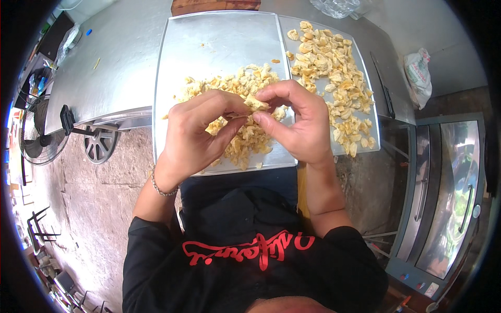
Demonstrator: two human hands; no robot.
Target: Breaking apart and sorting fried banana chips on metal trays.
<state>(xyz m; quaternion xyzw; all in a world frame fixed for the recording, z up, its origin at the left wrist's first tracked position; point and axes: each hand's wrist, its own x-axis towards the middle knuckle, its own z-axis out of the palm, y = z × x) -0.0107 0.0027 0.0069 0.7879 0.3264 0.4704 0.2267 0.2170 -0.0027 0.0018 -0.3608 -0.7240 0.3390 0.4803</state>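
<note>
Between the fingertips of both hands is a pale yellow, crumbly-looking piece [255, 104], its exact kind unclear. My left hand [204, 122] pinches its left side with thumb and fingers. From the right, my right hand [298, 117] grips the same piece between thumb and forefinger. Both hands are raised over a metal tray [219, 41], where a heap of similar pale yellow pieces [242, 143] lies, partly hidden by my hands. A second metal tray [289, 57] at the right carries more such pieces [334, 65], looking somewhat larger and spread along its length.
The trays rest on a steel table [112, 62]. Behind them stands a brown wooden item [214, 6]. At the right are a long dark tool [383, 86], a white plastic bag [418, 78] and a metal cabinet [443, 198]. A black fan [42, 130] stands at the left.
</note>
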